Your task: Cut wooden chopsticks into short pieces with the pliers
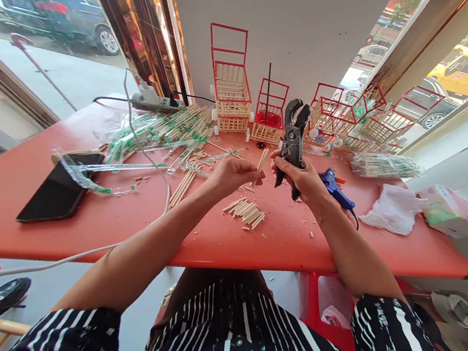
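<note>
A: Left hand (234, 174)?
B: Pinched shut on a stick (263, 160), thumb and fingertips closed round its lower end. Held nearly upright, tilted a little right, above the table (23, 202).

A: Right hand (301, 178)?
B: Wrapped tight round the handles of the cutters (294, 134). Held up off the table, black blades pointing up and standing apart. Just right of the stick, not touching it as far as visible.

A: Below the hands?
B: A small pile of cut pieces (245, 209) on the table, with crumbs of wood scattered about.

A: To the left?
B: A heap of wrapped sticks (167, 128) in clear and green sleeves, some bare ones lying loose beside. Further left, a phone (60, 188), face up, dark. A white cable (151, 160) running across the near edge.

A: To the right?
B: A blue glue gun (336, 188) lying just behind the right wrist. Then a white cloth (391, 207), a tissue pack (452, 210), and a bundle (385, 165) of sticks in plastic.

A: At the back?
B: A row of little carts (232, 91) built of sticks with red frames, along the wall. A power strip (153, 100) at the back left corner.

A: Beyond the table?
B: Windows either side, parked cars (54, 6) outside.
</note>
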Tool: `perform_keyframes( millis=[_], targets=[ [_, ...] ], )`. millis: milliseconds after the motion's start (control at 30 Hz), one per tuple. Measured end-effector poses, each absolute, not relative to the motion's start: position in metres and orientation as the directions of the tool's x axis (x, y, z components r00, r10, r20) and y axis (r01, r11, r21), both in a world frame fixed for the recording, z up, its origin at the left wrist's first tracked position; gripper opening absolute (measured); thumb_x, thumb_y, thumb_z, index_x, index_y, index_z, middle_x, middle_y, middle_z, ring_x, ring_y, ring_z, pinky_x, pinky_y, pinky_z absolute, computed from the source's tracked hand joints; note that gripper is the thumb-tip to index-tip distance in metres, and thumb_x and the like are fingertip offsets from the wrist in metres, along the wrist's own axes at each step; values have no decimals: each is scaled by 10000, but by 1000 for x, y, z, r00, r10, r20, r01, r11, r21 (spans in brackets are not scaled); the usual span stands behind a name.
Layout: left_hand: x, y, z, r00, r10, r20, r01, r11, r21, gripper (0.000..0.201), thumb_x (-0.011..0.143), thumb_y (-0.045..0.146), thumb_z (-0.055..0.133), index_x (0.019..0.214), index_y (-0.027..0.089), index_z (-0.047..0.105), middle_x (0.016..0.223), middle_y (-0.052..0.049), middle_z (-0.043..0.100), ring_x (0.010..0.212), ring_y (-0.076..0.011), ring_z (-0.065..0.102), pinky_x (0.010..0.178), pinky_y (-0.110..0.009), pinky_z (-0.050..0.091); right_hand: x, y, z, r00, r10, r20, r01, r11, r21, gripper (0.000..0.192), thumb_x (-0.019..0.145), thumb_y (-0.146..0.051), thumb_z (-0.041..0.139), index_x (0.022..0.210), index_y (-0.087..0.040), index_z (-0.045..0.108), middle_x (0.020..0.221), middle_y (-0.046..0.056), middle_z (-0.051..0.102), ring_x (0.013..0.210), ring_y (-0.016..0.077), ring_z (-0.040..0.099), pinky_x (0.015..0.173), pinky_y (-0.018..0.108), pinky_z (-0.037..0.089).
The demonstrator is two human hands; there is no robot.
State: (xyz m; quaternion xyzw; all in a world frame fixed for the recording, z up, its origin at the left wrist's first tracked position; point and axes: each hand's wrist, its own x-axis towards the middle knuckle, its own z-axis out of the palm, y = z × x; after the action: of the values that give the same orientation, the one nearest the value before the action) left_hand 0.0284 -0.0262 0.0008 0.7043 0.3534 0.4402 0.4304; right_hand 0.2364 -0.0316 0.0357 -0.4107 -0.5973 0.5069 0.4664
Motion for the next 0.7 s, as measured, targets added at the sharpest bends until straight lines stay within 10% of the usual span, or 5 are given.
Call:
perform_keyframes(
  millis=[267, 700],
  targets=[
    [34, -35, 0, 445, 893, 65, -137, -4, 991, 399, 646, 476, 964, 801, 137, 820, 731, -88, 793, 700, -183, 753, 731, -307, 637, 227, -32, 27, -246, 909, 337, 240, 393, -888, 496, 729, -584, 900, 908, -204, 637, 792, -22, 602, 712, 121, 513, 634, 278, 445],
    [35, -40, 1, 479, 877, 37, -159, 45, 986, 411, 715, 469, 962, 864, 113, 821, 796, -122, 801, 731, -226, 781, 785, -391, 667, 227, -32, 27, -237, 961, 142, 231, 198, -953, 471, 747, -559, 908, 807, -226, 581, 656, -34, 529, 590, 111, 463, 481, 256, 411]
  ],
)
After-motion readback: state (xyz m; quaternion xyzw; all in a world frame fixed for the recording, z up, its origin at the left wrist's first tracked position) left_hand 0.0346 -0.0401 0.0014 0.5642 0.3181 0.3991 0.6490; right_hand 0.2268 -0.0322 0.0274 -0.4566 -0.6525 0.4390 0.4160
